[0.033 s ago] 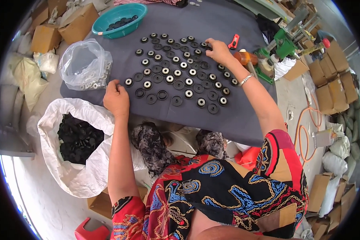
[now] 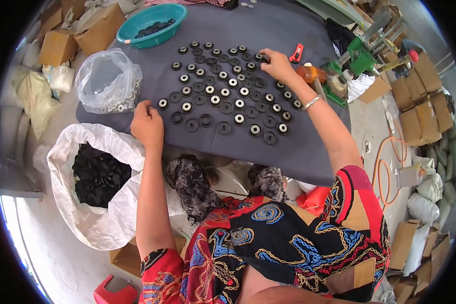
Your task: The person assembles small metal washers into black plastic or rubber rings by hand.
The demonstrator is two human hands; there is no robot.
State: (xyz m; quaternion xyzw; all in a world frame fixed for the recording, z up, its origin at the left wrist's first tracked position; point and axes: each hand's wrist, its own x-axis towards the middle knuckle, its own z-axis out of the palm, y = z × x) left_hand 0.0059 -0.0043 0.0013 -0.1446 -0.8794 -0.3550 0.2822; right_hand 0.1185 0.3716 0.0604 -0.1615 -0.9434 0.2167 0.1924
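At the table's far right part, my right hand (image 2: 277, 65) has its thumb and fingers closed at a small black wheel (image 2: 259, 57) with a metal centre. My left hand (image 2: 147, 123) is at the table's near left edge, fingers curled together; whatever they may hold is hidden. Between my hands, many black discs (image 2: 224, 127) and black wheels with shiny metal bearings (image 2: 239, 119) lie spread over the dark grey table cover (image 2: 207, 144). Beside my left hand stands a clear plastic bag (image 2: 99, 83) with metal bearings (image 2: 117, 108) showing through its side.
A teal basin (image 2: 137, 43) at the far left holds black pieces. Below the bag, a white sack (image 2: 66, 167) is full of black parts (image 2: 101, 177). A red cutter (image 2: 297, 53) and a green hand press (image 2: 359, 53) are at the right. Cardboard boxes (image 2: 420, 119) line the side.
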